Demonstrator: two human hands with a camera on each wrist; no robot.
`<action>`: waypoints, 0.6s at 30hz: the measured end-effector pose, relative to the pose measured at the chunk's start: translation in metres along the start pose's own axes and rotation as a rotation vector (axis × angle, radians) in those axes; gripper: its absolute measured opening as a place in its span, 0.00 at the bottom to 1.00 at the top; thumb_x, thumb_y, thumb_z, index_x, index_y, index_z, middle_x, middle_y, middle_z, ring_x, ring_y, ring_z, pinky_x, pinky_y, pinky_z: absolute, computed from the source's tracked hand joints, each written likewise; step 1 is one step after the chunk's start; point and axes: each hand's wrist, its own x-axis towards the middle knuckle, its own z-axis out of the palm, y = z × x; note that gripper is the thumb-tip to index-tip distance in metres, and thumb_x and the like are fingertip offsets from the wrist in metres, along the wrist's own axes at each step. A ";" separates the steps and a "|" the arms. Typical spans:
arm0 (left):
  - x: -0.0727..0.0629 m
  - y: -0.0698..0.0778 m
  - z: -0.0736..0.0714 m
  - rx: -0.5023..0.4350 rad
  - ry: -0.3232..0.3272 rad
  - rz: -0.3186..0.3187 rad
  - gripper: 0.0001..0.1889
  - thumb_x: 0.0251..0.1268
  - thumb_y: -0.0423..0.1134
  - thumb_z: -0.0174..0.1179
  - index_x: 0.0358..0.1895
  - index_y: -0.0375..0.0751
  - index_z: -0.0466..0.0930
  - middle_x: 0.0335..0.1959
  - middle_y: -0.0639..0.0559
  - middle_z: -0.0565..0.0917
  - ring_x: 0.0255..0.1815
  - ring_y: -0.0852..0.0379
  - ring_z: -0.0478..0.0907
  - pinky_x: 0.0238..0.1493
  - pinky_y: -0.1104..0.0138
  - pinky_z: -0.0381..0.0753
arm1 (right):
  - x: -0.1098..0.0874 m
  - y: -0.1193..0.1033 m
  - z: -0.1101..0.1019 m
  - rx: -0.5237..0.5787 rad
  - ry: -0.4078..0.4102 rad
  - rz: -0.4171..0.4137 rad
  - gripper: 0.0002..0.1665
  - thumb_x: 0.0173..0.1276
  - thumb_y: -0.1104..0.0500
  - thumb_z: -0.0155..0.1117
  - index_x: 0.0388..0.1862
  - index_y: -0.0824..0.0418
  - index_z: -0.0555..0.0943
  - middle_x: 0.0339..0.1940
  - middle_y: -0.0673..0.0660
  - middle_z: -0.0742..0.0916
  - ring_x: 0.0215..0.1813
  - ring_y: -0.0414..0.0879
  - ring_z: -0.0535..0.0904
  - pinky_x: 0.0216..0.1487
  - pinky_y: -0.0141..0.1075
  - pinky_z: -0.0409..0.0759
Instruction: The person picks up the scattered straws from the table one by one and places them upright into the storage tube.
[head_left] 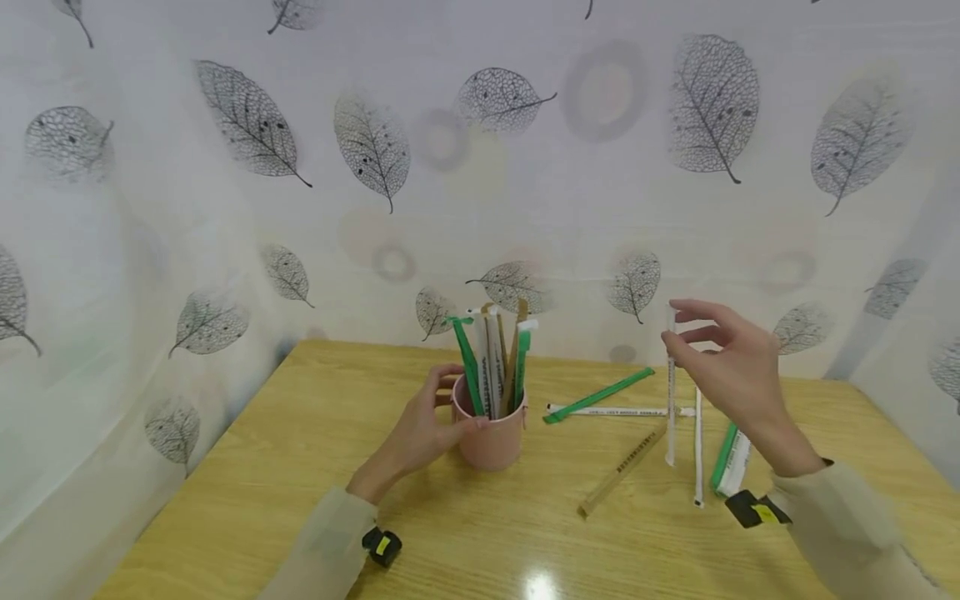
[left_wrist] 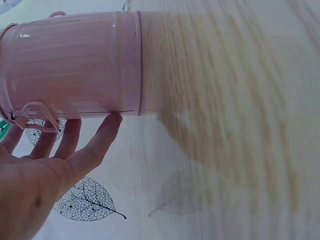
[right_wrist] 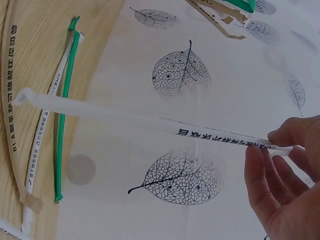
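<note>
Clock positions are read about the pink cup (head_left: pixel 504 446), with 12 o'clock toward the far edge of the wooden table (head_left: pixel 285 475). The cup stands upright on the table. Left hand (head_left: pixel 420 429): located at 8 o'clock, grasping the cup, thumb at the near rim and fingers against the side wall. Right hand (head_left: pixel 731 367): located at 2 to 3 o'clock, raised above the table, pinching a white wrapped straw (head_left: pixel 671 408) near its upper end between thumb and fingers. The straw hangs nearly vertical; whether its lower end touches the table cannot be determined.

Cup contents: several wrapped straws, upper ends projecting above the rim. One green straw (head_left: pixel 468 367) leans toward 11 o'clock; a second green straw (head_left: pixel 521 367) leans toward 1 o'clock. White and brown straws stand between them.

Loose items on the table: a green wrapped straw (head_left: pixel 607 392) lies at 2 to 3 o'clock, crossing over a printed white straw (head_left: pixel 622 411) at 3 o'clock. A brown straw (head_left: pixel 621 472) lies diagonally at 4 o'clock. Farther out, between 3 and 4 o'clock, lie a narrow white straw (head_left: pixel 698 458) and, just beyond it, a green-and-white bundle (head_left: pixel 732 458), partly hidden by the right forearm
</note>
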 end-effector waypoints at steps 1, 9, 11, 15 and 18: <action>0.000 0.000 0.000 0.002 0.002 -0.002 0.39 0.63 0.50 0.71 0.73 0.54 0.60 0.69 0.41 0.73 0.66 0.38 0.77 0.65 0.40 0.78 | 0.001 -0.002 0.002 0.014 0.004 -0.008 0.24 0.62 0.69 0.73 0.57 0.58 0.86 0.46 0.35 0.87 0.36 0.24 0.83 0.34 0.17 0.81; -0.001 -0.001 0.000 0.003 0.002 0.006 0.38 0.63 0.49 0.71 0.73 0.53 0.60 0.69 0.41 0.74 0.66 0.38 0.77 0.66 0.42 0.78 | 0.006 -0.024 0.019 0.108 0.022 -0.061 0.25 0.63 0.70 0.72 0.59 0.58 0.84 0.52 0.35 0.85 0.34 0.28 0.85 0.33 0.19 0.82; -0.001 -0.001 -0.001 0.005 0.003 0.003 0.38 0.63 0.49 0.70 0.73 0.53 0.60 0.69 0.40 0.74 0.66 0.38 0.77 0.66 0.41 0.78 | 0.009 -0.030 0.023 0.145 0.030 -0.074 0.25 0.63 0.71 0.71 0.59 0.60 0.84 0.52 0.36 0.85 0.34 0.29 0.86 0.33 0.21 0.83; -0.001 0.000 0.000 0.005 0.013 -0.002 0.39 0.62 0.49 0.71 0.73 0.54 0.60 0.69 0.41 0.74 0.66 0.38 0.77 0.65 0.41 0.78 | 0.015 -0.043 0.032 0.235 0.041 -0.117 0.24 0.62 0.74 0.70 0.58 0.64 0.84 0.52 0.39 0.87 0.35 0.31 0.87 0.33 0.24 0.85; -0.001 0.000 0.001 0.000 0.016 -0.009 0.39 0.62 0.48 0.72 0.73 0.55 0.61 0.69 0.42 0.74 0.65 0.39 0.77 0.65 0.42 0.79 | 0.019 -0.051 0.039 0.272 0.044 -0.154 0.24 0.62 0.74 0.70 0.58 0.64 0.84 0.51 0.40 0.87 0.36 0.32 0.87 0.33 0.25 0.86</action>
